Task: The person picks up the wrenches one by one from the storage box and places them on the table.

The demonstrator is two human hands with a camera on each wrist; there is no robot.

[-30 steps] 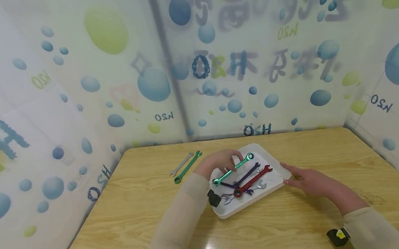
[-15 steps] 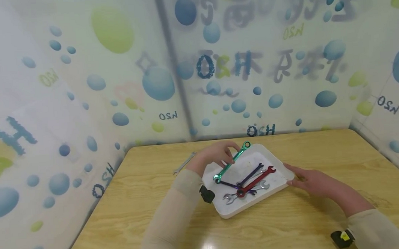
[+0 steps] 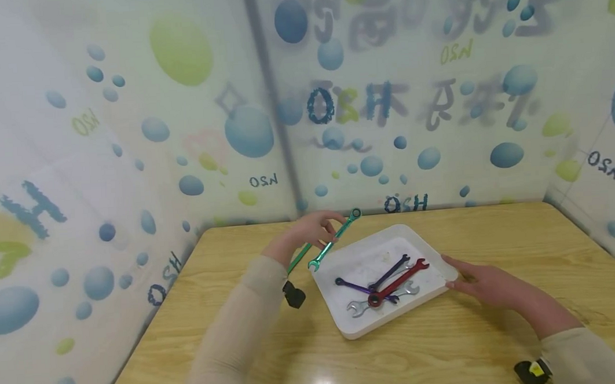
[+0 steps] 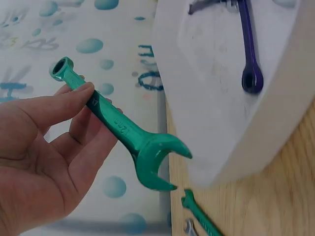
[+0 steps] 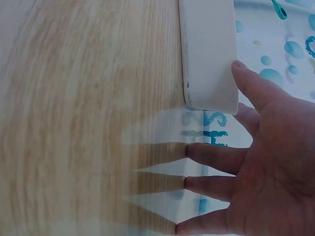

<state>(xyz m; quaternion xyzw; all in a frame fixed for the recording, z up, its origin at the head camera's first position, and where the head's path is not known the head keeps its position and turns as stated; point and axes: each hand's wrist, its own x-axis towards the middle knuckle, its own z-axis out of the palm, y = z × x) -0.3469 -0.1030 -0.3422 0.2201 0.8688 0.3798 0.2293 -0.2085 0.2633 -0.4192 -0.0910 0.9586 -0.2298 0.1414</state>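
My left hand (image 3: 309,231) holds a green combination wrench (image 3: 324,250) beyond the tray's left rim, pinched between thumb and fingers around its shaft. In the left wrist view the wrench's open jaw points down toward the right, its ring end up at the left. The white tray (image 3: 360,259) holds a red wrench (image 3: 402,280), two purple wrenches (image 3: 358,285) and silver ones partly covered beneath. At the tray's right corner rests my right hand (image 3: 488,284); its thumb and index finger touch the corner, while the other fingers spread straight in the right wrist view.
Another green wrench (image 4: 201,212) lies on the wooden table (image 3: 199,313) left of the tray, with a silver wrench (image 4: 190,227) beside it. My left arm hides part of them in the head view. A patterned wall (image 3: 336,150) stands behind the table.
My left hand has lifted the green wrench from over the tray and carried it left, past the tray's left rim. My right hand stays at the tray's corner.
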